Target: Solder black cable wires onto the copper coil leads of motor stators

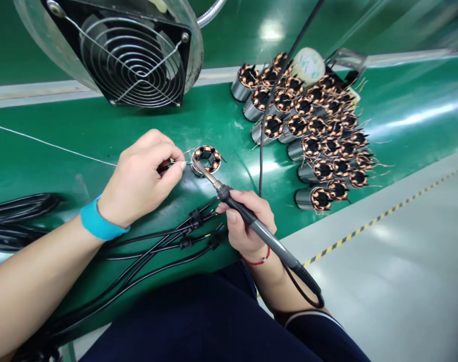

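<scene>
On the green bench stands a motor stator with copper windings round its open top. My right hand grips a soldering iron, its tip reaching the stator's left rim. Just left of the stator, my left hand is closed in a pinch on a thin wire at the rim. A thin pale strand runs from the left edge to behind this hand; whether it is solder wire I cannot tell. Black power cords with exposed ends lie below the hands.
A fan with a wire guard stands at the back left. Several rows of stators fill the right side, beside a white round spool. The iron's black cable hangs down in front of them. Coiled black cords lie at left.
</scene>
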Action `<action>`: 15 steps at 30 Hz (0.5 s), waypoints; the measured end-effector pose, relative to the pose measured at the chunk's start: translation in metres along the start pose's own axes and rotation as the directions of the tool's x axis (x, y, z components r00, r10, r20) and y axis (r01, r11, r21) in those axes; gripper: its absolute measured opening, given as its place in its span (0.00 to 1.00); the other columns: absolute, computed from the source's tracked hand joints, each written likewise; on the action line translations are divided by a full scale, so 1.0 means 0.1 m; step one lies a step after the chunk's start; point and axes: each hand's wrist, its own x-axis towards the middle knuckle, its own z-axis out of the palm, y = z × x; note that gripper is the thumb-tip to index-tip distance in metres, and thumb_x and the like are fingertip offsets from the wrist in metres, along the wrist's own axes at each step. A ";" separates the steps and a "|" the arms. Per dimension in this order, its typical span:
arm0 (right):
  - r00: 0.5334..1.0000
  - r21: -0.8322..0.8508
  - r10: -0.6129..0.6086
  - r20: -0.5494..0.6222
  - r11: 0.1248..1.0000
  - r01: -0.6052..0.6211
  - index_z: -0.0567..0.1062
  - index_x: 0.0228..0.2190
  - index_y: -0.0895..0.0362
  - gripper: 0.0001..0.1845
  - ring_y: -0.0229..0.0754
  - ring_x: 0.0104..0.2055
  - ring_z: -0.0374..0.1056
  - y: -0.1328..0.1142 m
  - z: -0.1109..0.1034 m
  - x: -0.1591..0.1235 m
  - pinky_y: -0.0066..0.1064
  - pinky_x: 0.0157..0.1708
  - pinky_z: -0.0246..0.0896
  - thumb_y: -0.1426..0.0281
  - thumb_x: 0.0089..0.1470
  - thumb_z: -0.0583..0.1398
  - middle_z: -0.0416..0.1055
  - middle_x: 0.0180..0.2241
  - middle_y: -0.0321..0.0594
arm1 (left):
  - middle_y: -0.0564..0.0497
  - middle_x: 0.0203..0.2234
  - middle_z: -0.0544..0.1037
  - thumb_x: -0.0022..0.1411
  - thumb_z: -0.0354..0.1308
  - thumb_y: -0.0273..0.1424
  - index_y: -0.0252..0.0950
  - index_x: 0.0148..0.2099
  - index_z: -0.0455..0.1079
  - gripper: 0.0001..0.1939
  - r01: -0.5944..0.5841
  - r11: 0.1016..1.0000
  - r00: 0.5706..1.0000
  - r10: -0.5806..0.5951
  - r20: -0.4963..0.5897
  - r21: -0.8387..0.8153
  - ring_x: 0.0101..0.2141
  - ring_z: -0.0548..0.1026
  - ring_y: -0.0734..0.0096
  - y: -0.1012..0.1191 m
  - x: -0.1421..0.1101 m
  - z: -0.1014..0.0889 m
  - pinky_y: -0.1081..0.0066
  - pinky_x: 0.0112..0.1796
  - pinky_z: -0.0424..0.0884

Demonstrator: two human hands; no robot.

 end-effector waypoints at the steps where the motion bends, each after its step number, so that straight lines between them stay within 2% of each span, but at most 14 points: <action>1: 1.000 -0.008 0.000 -0.008 1.000 -0.001 0.72 0.46 0.52 0.14 0.36 0.26 0.72 0.00 0.00 0.00 0.30 0.27 0.70 0.68 0.58 0.59 0.76 0.28 0.35 | 0.52 0.30 0.71 0.59 0.55 0.26 0.35 0.32 0.70 0.04 0.001 1.000 1.000 -0.001 -0.001 0.001 0.30 0.69 0.73 0.00 0.00 0.00 0.70 0.32 0.67; 7: 1.000 -0.036 -0.001 -0.024 0.999 0.000 0.72 0.46 0.52 0.14 0.36 0.26 0.71 -0.01 0.00 0.01 0.30 0.27 0.70 0.69 0.58 0.59 0.76 0.30 0.35 | 0.52 0.30 0.71 0.59 0.53 0.27 0.36 0.32 0.69 0.05 0.003 1.000 1.000 -0.003 0.002 0.002 0.31 0.69 0.72 0.01 0.01 0.00 0.69 0.32 0.67; 15: 0.998 -0.043 0.007 0.063 0.999 -0.004 0.69 0.52 0.49 0.20 0.39 0.34 0.74 0.01 -0.03 0.02 0.34 0.34 0.73 0.69 0.58 0.59 0.77 0.36 0.38 | 0.52 0.30 0.71 0.59 0.54 0.28 0.37 0.31 0.69 0.05 0.045 0.999 0.999 -0.045 0.024 0.018 0.31 0.69 0.71 0.04 0.02 -0.02 0.68 0.34 0.68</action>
